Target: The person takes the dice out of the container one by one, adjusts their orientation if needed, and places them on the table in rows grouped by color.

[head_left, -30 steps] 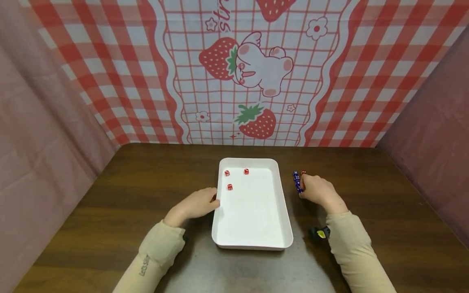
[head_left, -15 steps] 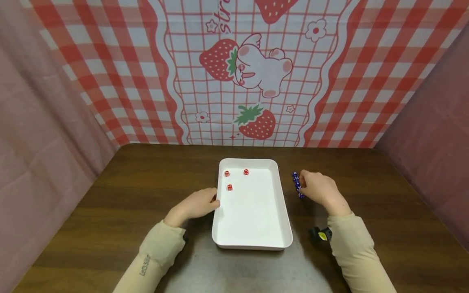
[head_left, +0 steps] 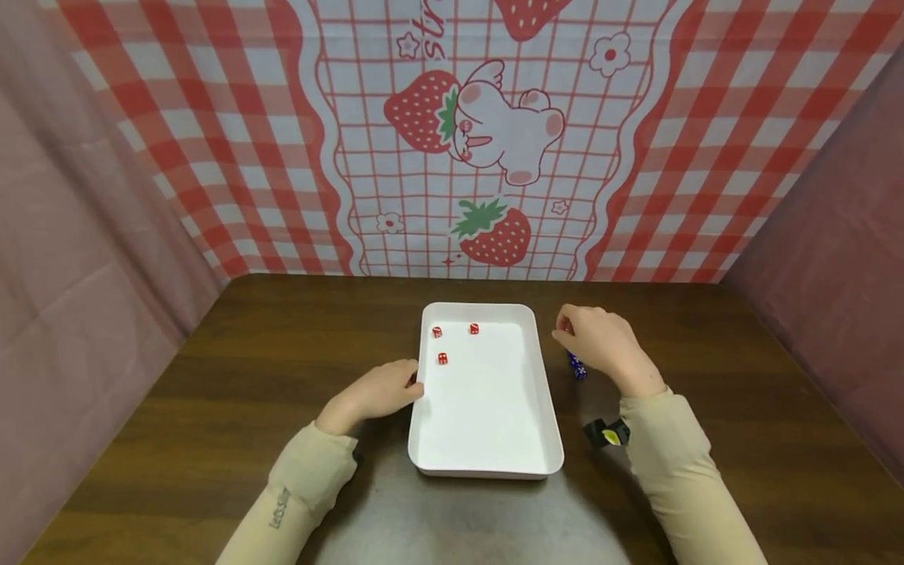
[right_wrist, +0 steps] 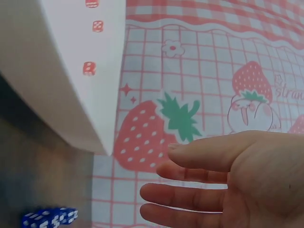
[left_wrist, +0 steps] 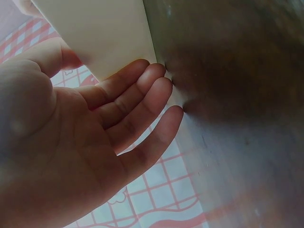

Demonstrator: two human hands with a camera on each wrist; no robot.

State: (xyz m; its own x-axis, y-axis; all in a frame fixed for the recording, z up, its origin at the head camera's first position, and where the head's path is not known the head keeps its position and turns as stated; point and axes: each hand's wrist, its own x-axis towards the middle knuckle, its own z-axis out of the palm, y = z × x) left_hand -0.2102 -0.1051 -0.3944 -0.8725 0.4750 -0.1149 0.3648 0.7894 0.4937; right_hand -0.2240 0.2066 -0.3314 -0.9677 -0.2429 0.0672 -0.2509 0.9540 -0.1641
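A white tray (head_left: 487, 424) lies on the table with three red dice inside, one red die (head_left: 442, 359) nearer than the other two. My left hand (head_left: 377, 390) holds the tray's left side, thumb over the rim and fingers along the outer wall (left_wrist: 109, 38). Just off the tray's upper right edge, my right hand (head_left: 600, 337) is raised with thumb and index finger together. A small red die is pinched there, mostly hidden by the fingers. Beneath that hand sits a row of blue dice (head_left: 577, 366), partly covered by it; the right wrist view shows these blue dice (right_wrist: 50, 217) at lower left.
The brown wooden table (head_left: 282, 329) extends to both sides. Behind it hangs a red-and-white checked cloth (head_left: 487, 196) with strawberries, and pink curtains (head_left: 92, 235) flank it. Below the right forearm shows the dark wrist camera (head_left: 607, 433).
My right hand has picked the red die from beside the blue dice, lifted it and moved up and left toward the tray. The left hand and tray have stayed put.
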